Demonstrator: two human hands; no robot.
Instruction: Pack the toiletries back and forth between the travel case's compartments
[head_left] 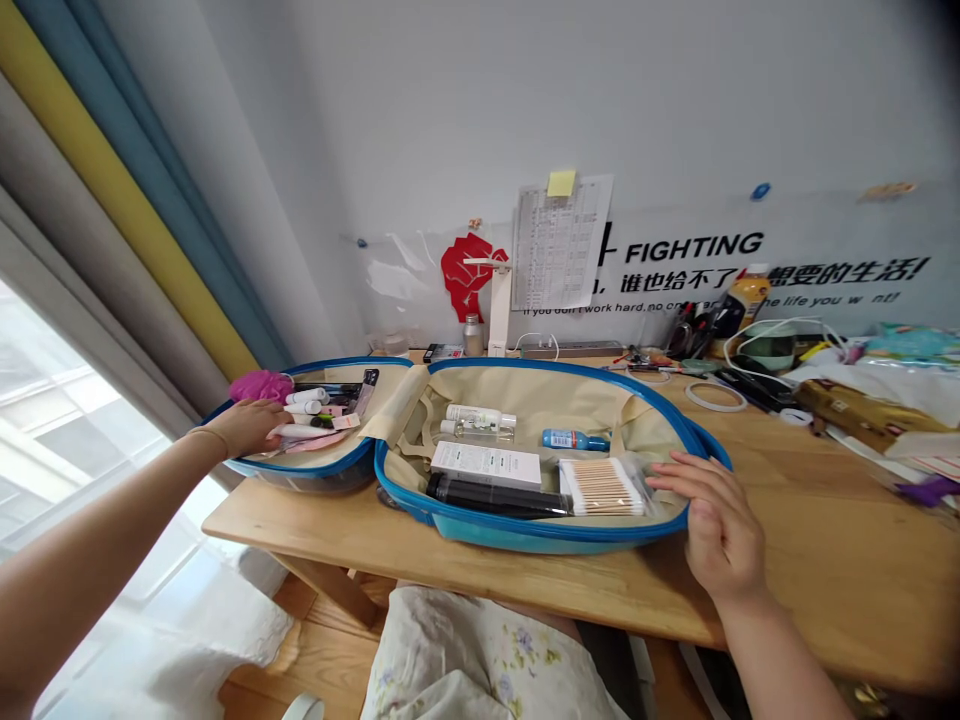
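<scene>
A blue-rimmed suitcase with a beige lining point(577, 395) lies open on a wooden desk. My left hand point(255, 425) rests palm down over its left half, fingers stretched out at a white tube point(304, 431) among several small toiletries. A pink bath puff point(261, 387) sits just behind that hand. At the right rim, my right hand point(724, 525) has its fingers extended over the edge, fingertips at a clear bag of cotton swabs point(602, 487). The right half also holds a white box point(486, 464), black cylindrical items point(499, 495), a blue bottle point(574, 440) and clear bottles point(480, 420).
The wooden desk point(810, 560) extends right, with a tape roll point(715, 397), a drink bottle point(742, 300), cables and a gold pouch point(851, 412). A white lamp point(499, 305) stands behind the suitcase. Curtains point(142, 180) hang at the left by the window.
</scene>
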